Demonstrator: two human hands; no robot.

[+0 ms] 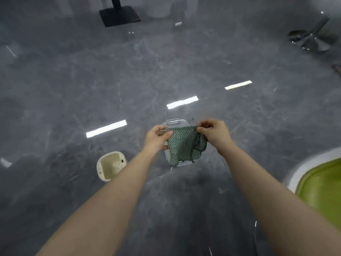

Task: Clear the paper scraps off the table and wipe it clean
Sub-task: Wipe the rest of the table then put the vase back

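Green cloth point(184, 145) hangs pinched between both hands point(156, 138) point(214, 133).

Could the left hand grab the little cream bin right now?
Probably not yet. The left hand has its grip on one top corner of the green cloth, and the right hand pinches the other. The cream bin sits open below and to its left, nothing covering it, so letting go would free the way.

Open floor: wide grey floor point(129, 80) is left bare ahead and to the left.
Left obstacle: a cream bin point(111, 166) is set beside the left forearm.
Centre obstacle: a clear container point(175, 122) is overhung by the cloth point(184, 145).
Right obstacle: a green-seated chair point(323, 183) is placed near the right forearm.
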